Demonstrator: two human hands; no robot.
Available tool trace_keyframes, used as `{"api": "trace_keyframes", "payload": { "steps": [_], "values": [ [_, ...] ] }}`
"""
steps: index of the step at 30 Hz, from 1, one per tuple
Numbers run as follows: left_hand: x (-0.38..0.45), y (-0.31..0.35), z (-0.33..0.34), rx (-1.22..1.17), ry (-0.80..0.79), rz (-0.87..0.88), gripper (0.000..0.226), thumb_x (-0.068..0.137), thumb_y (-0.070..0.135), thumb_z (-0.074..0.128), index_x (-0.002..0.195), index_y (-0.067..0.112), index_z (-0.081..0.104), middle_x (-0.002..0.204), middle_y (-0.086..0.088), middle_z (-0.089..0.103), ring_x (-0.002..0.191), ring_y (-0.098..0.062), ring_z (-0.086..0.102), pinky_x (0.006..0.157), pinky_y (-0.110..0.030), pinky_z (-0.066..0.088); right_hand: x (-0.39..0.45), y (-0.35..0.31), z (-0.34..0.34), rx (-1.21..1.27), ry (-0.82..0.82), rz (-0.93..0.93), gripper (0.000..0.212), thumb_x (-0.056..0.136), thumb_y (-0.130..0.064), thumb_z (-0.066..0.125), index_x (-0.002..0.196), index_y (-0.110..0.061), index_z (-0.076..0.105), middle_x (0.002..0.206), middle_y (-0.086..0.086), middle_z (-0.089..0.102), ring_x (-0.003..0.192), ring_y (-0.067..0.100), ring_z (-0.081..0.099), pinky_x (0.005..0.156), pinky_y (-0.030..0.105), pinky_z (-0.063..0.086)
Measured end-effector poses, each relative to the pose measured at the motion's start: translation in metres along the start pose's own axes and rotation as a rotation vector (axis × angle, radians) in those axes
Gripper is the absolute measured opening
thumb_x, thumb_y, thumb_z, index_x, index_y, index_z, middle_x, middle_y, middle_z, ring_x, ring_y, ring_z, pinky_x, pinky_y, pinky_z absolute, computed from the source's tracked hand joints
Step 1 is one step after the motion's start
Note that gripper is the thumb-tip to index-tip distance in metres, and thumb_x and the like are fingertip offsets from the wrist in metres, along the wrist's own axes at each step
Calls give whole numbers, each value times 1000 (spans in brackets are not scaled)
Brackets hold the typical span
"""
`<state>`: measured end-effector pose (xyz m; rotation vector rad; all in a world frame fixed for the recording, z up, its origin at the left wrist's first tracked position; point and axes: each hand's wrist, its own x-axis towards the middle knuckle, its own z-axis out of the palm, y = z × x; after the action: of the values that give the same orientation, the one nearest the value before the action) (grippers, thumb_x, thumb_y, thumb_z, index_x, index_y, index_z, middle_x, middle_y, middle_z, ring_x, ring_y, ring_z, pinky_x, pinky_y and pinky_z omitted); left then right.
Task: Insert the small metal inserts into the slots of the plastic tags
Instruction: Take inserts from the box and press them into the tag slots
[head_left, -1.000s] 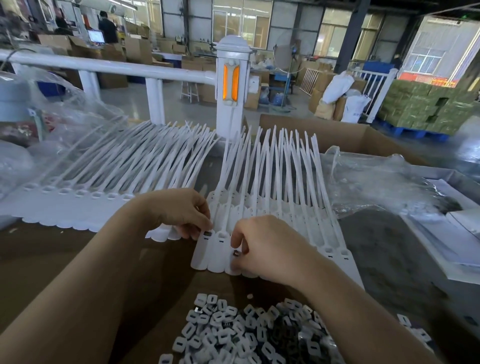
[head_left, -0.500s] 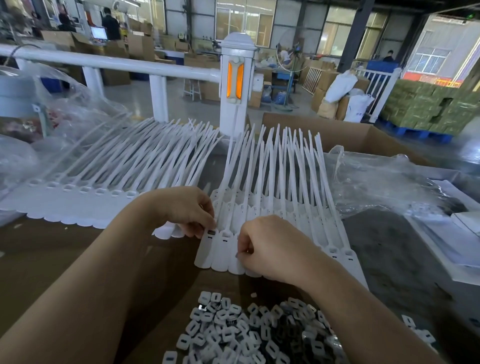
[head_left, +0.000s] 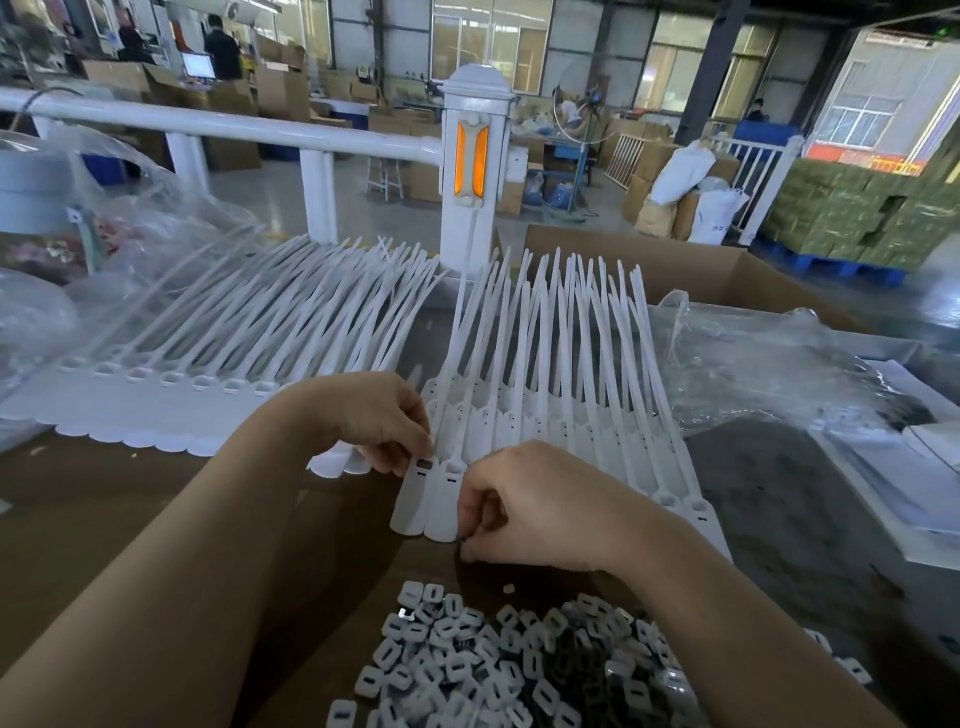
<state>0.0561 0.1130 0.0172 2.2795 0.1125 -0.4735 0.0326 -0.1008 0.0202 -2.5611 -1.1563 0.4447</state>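
A fanned strip of white plastic tags (head_left: 550, 415) lies mid-table, tails pointing away. My left hand (head_left: 374, 421) pinches the head of the leftmost tag (head_left: 415, 499), whose dark slot shows by my fingertips. My right hand (head_left: 535, 504) is curled over the tag heads beside it, fingertips pinched low at the tags' near edge; whether an insert sits between them is hidden. A heap of small inserts (head_left: 498, 665) lies close in front of me. A second strip of tags (head_left: 171, 384) fans out to the left.
Crumpled clear plastic bags (head_left: 769, 374) lie right and left of the tags. An open cardboard box (head_left: 691, 270) stands behind, a white railing post (head_left: 470, 171) beyond the table edge. White sheets (head_left: 914, 467) lie far right on the brown table (head_left: 104, 509).
My right hand has slid down from the tag slots toward the tags' near edge. The left hand keeps its pinch on the leftmost tag.
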Motion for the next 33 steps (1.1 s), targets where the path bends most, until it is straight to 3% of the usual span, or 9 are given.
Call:
{"api": "trace_keyframes", "payload": {
  "steps": [7, 12, 17, 21, 24, 27, 31, 33],
  "values": [
    [3, -1, 0, -2, 7, -10, 13, 84, 15, 76, 91, 8, 68, 75, -3, 75, 70, -15, 74, 57, -19, 54, -1, -6, 1, -62, -47, -30, 10, 89, -25, 70, 98, -24, 71, 75, -19, 53, 71, -2, 54, 63, 11, 43],
    [4, -2, -1, -3, -2, -4, 13, 84, 16, 76, 90, 8, 68, 74, -2, 75, 69, -14, 74, 56, -18, 53, -1, -9, 6, -119, -27, -41, 7, 84, -21, 67, 90, -25, 69, 79, -15, 59, 75, 4, 59, 71, 23, 55],
    [5, -4, 0, 6, 5, -3, 13, 84, 17, 77, 90, 9, 69, 74, -2, 75, 68, -14, 74, 56, -17, 53, 1, -6, 7, -113, -42, -52, 8, 84, -19, 67, 89, -26, 68, 73, -17, 54, 69, 0, 53, 64, 18, 48],
    [5, -4, -1, 1, -1, -4, 14, 84, 17, 77, 91, 8, 68, 76, -3, 76, 70, -15, 74, 56, -18, 54, 0, -3, 2, -7, -50, -61, 17, 86, -21, 69, 89, -35, 60, 79, -14, 57, 72, -1, 55, 66, 19, 48],
    [5, -3, -1, -14, -1, -2, 14, 84, 15, 77, 91, 7, 68, 76, -6, 75, 71, -17, 74, 56, -19, 54, -2, -8, 1, 92, -86, -128, 13, 87, -28, 72, 95, -37, 69, 85, -14, 62, 77, 1, 59, 67, 20, 50],
    [4, -2, 0, -20, -2, -5, 12, 84, 14, 76, 90, 6, 68, 75, -5, 75, 71, -17, 74, 56, -19, 54, -1, -13, 4, 114, -157, -169, 18, 87, -30, 74, 104, -36, 74, 81, -24, 59, 76, -10, 56, 65, 13, 41],
    [2, 1, 0, -12, -10, -7, 13, 84, 14, 76, 92, 6, 68, 72, -2, 75, 69, -15, 74, 56, -18, 54, -1, -15, 7, 75, -141, -183, 13, 87, -30, 73, 100, -32, 76, 75, -27, 57, 73, -18, 53, 61, 9, 39],
    [1, 2, 0, -11, -8, -6, 15, 83, 14, 77, 92, 5, 68, 74, -4, 75, 68, -15, 74, 56, -19, 54, 0, -13, 7, 109, -121, -178, 11, 88, -30, 73, 98, -31, 77, 77, -28, 60, 80, -17, 56, 68, 10, 44]
  ]
}}
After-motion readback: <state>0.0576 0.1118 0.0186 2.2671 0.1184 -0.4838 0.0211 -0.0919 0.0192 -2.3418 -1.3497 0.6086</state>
